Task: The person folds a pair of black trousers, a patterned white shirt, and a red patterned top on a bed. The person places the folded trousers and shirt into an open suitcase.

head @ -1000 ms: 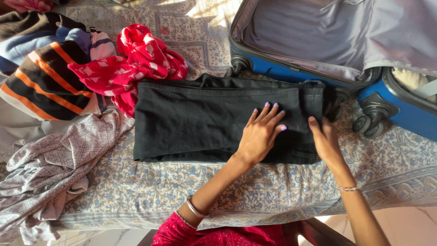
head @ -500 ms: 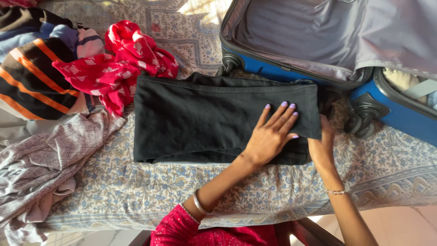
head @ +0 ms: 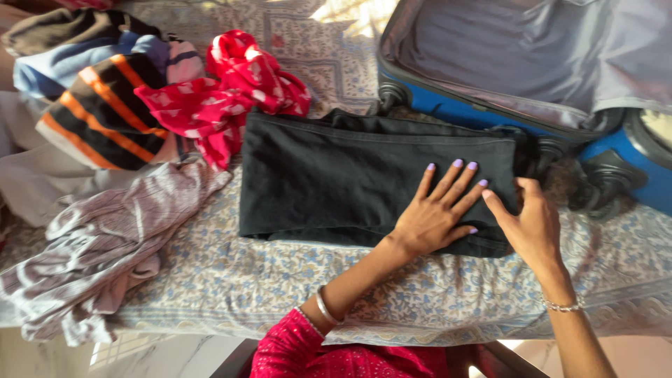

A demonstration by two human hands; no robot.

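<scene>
From the head view, the folded black trousers are lying long-axis left to right along the bed's near edge. The left hand is pressing flat, fingers spread, gripping nothing; the right hand is touching their right end, fingers loosely extended.

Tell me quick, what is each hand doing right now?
Left hand: open, flat on the black trousers.
Right hand: open, at the trousers' right edge, gripping nothing.
</scene>
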